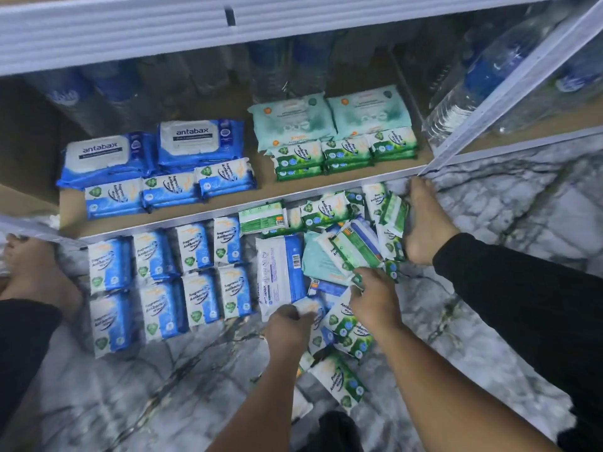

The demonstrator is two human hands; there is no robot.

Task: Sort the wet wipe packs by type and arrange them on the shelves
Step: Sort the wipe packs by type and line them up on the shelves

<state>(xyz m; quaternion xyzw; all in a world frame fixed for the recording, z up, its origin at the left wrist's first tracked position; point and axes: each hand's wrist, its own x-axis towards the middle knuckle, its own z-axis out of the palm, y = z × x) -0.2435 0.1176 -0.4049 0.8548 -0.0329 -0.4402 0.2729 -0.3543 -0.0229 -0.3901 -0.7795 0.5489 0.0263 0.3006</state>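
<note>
Down on the marble floor, the left hand grips what seems a small blue pack; the right hand pinches a green-backed pack.

2 bare forearms, no sleeves, hands without rings, black trouser legs, 2 bare feet

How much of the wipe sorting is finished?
About half, at a guess. Done: the shelf holds blue antabax packs, small blue packs, pale green packs and small green packs, and eight blue packs are lined up on the floor. In hand: the left hand and right hand dig in the mixed pile. Left: that pile.
</note>
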